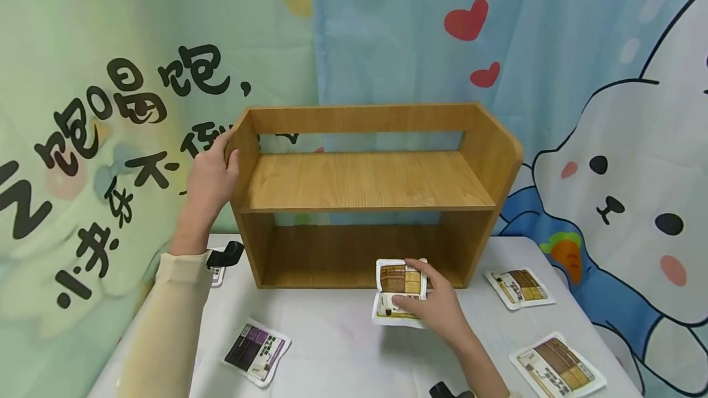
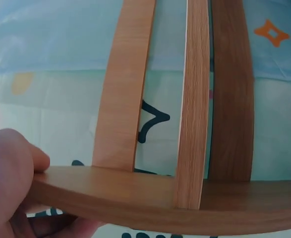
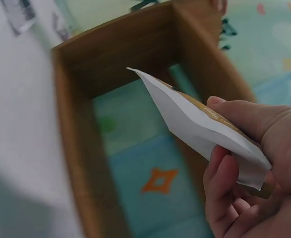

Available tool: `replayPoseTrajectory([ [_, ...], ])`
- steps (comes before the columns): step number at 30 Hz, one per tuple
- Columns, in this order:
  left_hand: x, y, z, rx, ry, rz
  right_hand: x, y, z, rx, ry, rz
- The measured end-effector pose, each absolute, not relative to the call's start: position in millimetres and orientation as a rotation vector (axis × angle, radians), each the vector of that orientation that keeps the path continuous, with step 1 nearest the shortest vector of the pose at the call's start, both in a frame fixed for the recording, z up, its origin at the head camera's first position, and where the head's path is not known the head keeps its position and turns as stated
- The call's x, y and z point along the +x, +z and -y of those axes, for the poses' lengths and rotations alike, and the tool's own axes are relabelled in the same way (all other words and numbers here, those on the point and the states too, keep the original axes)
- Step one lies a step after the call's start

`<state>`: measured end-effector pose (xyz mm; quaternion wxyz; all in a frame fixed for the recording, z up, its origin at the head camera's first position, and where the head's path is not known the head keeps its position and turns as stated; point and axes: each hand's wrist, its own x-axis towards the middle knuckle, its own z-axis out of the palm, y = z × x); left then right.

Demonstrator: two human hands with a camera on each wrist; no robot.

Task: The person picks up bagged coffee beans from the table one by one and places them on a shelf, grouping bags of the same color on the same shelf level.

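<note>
A two-tier wooden shelf (image 1: 359,180) stands upright on a white table, its front facing me. My left hand (image 1: 212,174) grips the upper edge of its left side panel, with the thumb on one face and fingers on the other, as the left wrist view (image 2: 11,178) partly shows. In front of the lower tier, my right hand (image 1: 439,303) pinches a flat white-edged packet (image 1: 399,278) with a brown and yellow print. Its plain white back (image 3: 185,121) faces the right wrist camera, thumb on one side and curled fingers on the other.
Two similar brown and yellow packets (image 1: 520,287) lie at the table's right. A purple and black packet (image 1: 257,352) lies at front left. Another packet (image 1: 217,275) is partly hidden behind the left wrist. Printed curtains (image 1: 387,29) hang behind the white table (image 1: 321,336).
</note>
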<state>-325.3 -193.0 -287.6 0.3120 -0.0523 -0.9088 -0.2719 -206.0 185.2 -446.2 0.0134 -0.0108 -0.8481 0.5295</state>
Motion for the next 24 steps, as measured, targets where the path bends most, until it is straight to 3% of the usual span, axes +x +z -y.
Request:
replayPoseTrajectory([
  [11,-334.2,-286.7,182.4,-0.082,-0.64,2.297,-225.7,-374.9,-181.7,0.247,1.696,2.514],
  [24,-335.1,-297.2,184.2,-0.029,-0.607,2.258,-280.5,-320.8,-155.5,0.404,1.689,2.49],
])
